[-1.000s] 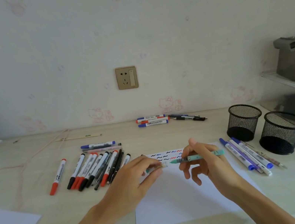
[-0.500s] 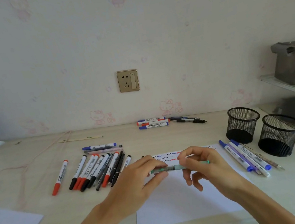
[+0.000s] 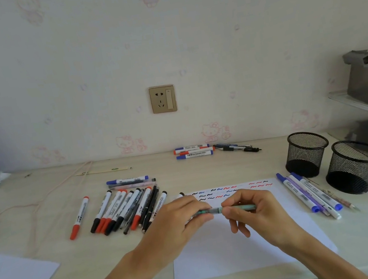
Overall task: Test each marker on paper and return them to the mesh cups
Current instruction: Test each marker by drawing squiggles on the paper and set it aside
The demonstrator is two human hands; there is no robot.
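At the frame's centre, over the paper, my left hand pinches the cap end and my right hand pinches the barrel of the green pen, so I should push both straight together until it closes.

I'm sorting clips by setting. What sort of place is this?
Probably a home desk: cartoon-cat wallpaper, a wall socket above the desk, and two mesh cups beside loose markers.
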